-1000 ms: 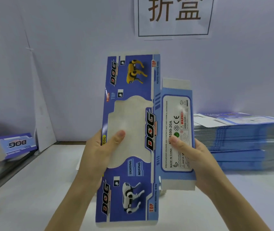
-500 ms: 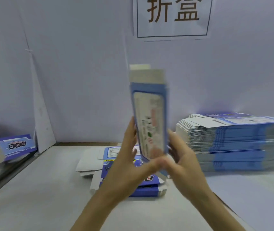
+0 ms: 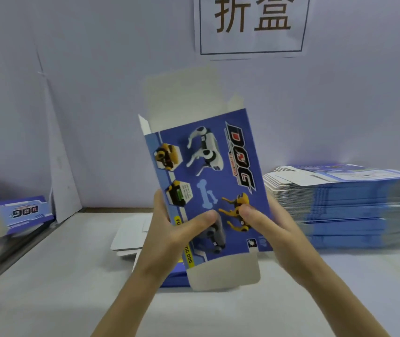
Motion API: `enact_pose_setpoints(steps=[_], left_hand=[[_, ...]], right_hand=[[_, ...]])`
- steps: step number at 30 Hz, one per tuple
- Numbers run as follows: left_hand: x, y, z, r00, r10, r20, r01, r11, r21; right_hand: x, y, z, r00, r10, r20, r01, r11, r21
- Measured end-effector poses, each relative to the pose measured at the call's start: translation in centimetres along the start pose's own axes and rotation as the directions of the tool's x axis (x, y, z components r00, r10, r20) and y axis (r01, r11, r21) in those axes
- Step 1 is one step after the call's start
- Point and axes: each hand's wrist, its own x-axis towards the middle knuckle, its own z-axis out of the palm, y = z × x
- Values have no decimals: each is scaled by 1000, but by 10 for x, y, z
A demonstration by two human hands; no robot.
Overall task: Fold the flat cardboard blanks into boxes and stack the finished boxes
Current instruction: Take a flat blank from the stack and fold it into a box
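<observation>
My left hand (image 3: 169, 237) and right hand (image 3: 273, 229) clasp the blue cardboard box (image 3: 206, 166) between them. White counter (image 3: 48, 276) below, pale wall (image 3: 97, 69) behind.

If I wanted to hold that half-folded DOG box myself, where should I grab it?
Probably by its two long side edges, low on the DOG box, one hand from each side, as the left hand and right hand do, thumbs on the printed face. The top flaps and bottom flap stand loose and would likely bend.
</observation>
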Motion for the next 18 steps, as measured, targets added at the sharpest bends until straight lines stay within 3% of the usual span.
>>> enact_pose_setpoints(steps=[4, 7, 12, 15, 18], left_hand=[[0, 4, -4, 997, -78, -26, 77, 996, -35], [3, 4, -16, 974, -193, -115, 176, 974, -140], [6, 2, -16, 949, -189, -251, 160, 978, -132], [7, 4, -13, 954, -158, -256, 122, 981, -150], [9, 6, -13, 955, -63, -289, 33, 994, -107]], right_hand=[[1, 5, 10, 995, -41, -91, 33, 996, -87], [3, 5, 3, 980, 1, -198, -40, 980, -196], [5, -2, -13, 943, 73, -326, -113, 988, -105], [4, -7, -21, 938, 141, -317, -202, 965, -170], [2, -8, -31, 922, 230, -313, -259, 964, -56]])
